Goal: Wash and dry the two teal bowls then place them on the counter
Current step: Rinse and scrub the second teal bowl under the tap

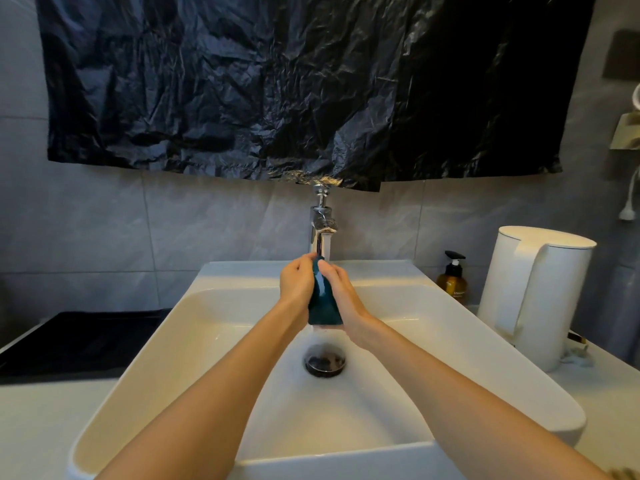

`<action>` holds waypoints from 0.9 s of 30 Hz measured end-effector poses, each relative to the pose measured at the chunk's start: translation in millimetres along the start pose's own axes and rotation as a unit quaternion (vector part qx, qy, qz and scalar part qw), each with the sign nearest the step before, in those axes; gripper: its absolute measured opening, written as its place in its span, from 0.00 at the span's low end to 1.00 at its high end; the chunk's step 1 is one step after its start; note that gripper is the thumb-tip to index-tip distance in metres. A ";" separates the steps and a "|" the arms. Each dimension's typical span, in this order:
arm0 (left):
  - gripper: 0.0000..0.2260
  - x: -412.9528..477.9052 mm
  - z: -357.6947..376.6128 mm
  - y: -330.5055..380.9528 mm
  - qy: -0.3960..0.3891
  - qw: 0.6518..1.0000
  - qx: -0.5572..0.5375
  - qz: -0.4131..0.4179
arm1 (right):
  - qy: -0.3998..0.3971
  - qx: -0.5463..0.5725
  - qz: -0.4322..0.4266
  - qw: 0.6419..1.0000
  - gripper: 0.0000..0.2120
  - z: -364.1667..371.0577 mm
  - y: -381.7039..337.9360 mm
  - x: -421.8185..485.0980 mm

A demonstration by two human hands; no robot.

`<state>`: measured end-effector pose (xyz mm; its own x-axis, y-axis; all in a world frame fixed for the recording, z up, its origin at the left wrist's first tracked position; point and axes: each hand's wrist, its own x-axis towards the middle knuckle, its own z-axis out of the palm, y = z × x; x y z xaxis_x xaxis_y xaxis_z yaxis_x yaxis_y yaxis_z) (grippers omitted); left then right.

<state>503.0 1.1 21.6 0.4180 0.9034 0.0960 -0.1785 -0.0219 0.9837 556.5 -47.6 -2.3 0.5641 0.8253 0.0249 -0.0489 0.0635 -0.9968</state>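
Left hand [296, 282] curls tight round teal bowl [323, 301], which is held on edge under the faucet [322, 226], above the drain [325, 362]. Right hand [341, 294] grips the opposite side. White sink [485, 341] below. Black panel [79, 341] far left, black plastic sheet [277, 81] on the wall, amber pump bottle [452, 282] and white kettle [533, 292] on the right.

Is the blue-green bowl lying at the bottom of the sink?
No, the left hand and right hand hold the teal bowl up under the tap, above the drain.
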 end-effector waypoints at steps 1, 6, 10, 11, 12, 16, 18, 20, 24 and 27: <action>0.11 -3.0 2.7 -3.7 -0.017 0.999 0.020 0.034 | -0.015 0.036 0.024 0.999 0.22 3.2 -1.8 0.4; 0.11 -8.5 7.3 -17.0 -0.067 0.982 0.114 0.139 | -0.017 0.204 0.178 0.962 0.30 -6.1 -11.7 -2.4; 0.11 -15.6 9.3 -17.8 -0.077 0.969 0.122 0.202 | -0.012 0.193 0.155 0.969 0.23 -12.1 -15.5 -4.3; 0.11 -13.6 10.0 -17.7 -0.060 0.969 0.117 0.208 | -0.024 0.181 0.139 0.973 0.21 -11.1 -15.7 -5.2; 0.11 -10.2 10.1 -16.7 -0.038 0.974 0.114 0.195 | -0.015 0.158 0.131 0.979 0.20 -7.1 -18.9 -9.5; 0.15 2.9 3.2 -11.4 0.004 0.987 0.123 0.100 | 0.076 0.024 0.063 0.995 0.19 8.7 -4.7 6.0; 0.15 -5.4 3.0 -14.4 -0.028 0.980 0.139 0.141 | 0.067 0.083 0.095 0.990 0.25 11.8 -2.6 8.9; 0.14 -16.7 6.9 -18.1 -0.055 0.966 0.163 0.191 | 0.049 0.160 0.120 0.979 0.24 5.6 -7.6 4.7; 0.15 -16.1 12.5 -20.4 -0.051 0.952 0.208 0.218 | 0.076 0.096 0.133 0.984 0.24 -9.3 -11.4 6.4; 0.14 2.5 5.0 -15.1 -0.026 0.977 0.163 0.133 | 0.080 -0.033 0.042 0.995 0.22 -0.3 -4.4 10.2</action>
<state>511.2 1.6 7.7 0.4412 0.8249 0.3534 0.0036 -0.3954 0.9185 562.7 -39.6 2.3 0.6849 0.7256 -0.0666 -0.0510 -0.0435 -0.9978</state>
